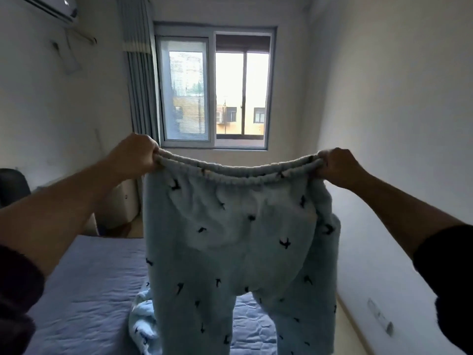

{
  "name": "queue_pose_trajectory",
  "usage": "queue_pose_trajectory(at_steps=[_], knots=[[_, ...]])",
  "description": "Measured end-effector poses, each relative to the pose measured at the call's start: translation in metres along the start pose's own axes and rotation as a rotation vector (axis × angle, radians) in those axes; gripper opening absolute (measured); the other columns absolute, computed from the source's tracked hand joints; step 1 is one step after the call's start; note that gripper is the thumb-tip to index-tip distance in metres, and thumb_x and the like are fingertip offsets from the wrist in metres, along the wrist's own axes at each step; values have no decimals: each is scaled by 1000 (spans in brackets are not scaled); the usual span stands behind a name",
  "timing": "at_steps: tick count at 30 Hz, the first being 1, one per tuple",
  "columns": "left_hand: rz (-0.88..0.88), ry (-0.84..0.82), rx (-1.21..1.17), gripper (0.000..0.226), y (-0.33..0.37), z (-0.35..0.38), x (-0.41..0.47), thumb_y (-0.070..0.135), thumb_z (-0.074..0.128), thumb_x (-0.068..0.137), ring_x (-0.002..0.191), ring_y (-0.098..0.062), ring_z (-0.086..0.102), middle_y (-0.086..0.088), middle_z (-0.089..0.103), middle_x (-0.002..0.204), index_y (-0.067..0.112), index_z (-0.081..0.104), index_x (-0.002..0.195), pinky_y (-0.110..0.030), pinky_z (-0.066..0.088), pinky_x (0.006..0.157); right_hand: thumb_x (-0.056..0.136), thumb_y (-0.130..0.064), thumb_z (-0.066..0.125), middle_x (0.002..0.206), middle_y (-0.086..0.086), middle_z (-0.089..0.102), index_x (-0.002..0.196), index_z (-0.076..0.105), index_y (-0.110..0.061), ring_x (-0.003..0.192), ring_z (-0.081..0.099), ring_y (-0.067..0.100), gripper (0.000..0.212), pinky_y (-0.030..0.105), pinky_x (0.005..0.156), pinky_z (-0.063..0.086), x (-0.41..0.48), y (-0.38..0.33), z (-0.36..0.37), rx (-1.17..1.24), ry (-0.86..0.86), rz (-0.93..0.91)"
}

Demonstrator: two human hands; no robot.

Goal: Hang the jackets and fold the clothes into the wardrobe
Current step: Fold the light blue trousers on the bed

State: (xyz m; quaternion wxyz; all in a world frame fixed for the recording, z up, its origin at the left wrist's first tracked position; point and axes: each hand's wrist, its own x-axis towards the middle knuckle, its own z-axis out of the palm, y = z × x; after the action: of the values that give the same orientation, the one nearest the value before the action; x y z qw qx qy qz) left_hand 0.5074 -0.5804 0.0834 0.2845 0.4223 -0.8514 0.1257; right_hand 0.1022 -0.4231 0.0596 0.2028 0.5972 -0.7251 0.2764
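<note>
A pair of light blue fleece trousers (235, 239) with small dark prints hangs in front of me, held up by its elastic waistband. My left hand (135, 153) grips the waistband's left end. My right hand (340, 166) grips the right end. The waistband sags a little between them. Both legs hang down over the bed, their lower ends out of view. A second light blue printed garment (142, 326) lies crumpled on the bed behind the left leg.
The bed (84, 290) with a blue quilted cover fills the lower left. A window (215, 88) and a grey curtain (140, 73) are straight ahead. A white wall (396, 124) runs along the right, with a strip of floor (350, 331) beside the bed. A dark chair (12, 185) stands at the left.
</note>
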Motion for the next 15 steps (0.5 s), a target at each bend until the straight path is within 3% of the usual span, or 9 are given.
queue_pose_trajectory(at_steps=[3,6,8,11,12,14,15], knots=[[-28,122,-139,5,5,8,5,6,71,75,78,-34,65,-18,70,79,5,72,80,-28,39,66,77,-8,65,77,12,63,80,59,-8,77,59,33,7,26,65,33,4,7,-1,109,96,128],[-131,-19,-216,11,9,24,13,15,67,76,84,-34,63,-18,67,82,5,62,76,-31,44,71,77,-3,62,91,8,61,101,58,-9,86,56,27,25,31,69,41,4,18,3,348,-8,261],[-154,-80,-264,21,14,24,16,28,60,65,79,-30,58,-14,61,79,9,53,71,-29,39,68,79,-2,61,101,9,65,109,62,-7,96,60,26,31,39,83,51,4,23,1,453,-67,329],[-92,310,-377,15,18,30,19,19,63,68,73,-25,54,-12,58,76,12,51,74,-30,38,66,79,-5,59,97,17,71,94,72,-3,93,64,25,20,41,85,53,9,29,-3,546,296,375],[-67,335,-346,15,20,34,20,14,67,71,73,-25,54,-11,59,78,12,54,78,-31,39,66,79,-4,61,93,15,71,86,72,-3,88,63,22,14,35,80,53,12,29,-3,556,341,346],[13,42,-178,18,27,50,18,9,69,72,77,-28,58,-8,60,80,13,55,82,-29,39,64,78,1,64,78,6,65,67,67,-13,81,57,15,17,21,66,47,10,21,5,423,111,254],[31,-71,-170,19,26,59,17,4,66,72,78,-30,59,-6,58,76,15,52,79,-29,36,61,77,2,64,72,2,61,64,64,-18,77,55,13,24,21,63,42,9,22,13,367,-5,245]])
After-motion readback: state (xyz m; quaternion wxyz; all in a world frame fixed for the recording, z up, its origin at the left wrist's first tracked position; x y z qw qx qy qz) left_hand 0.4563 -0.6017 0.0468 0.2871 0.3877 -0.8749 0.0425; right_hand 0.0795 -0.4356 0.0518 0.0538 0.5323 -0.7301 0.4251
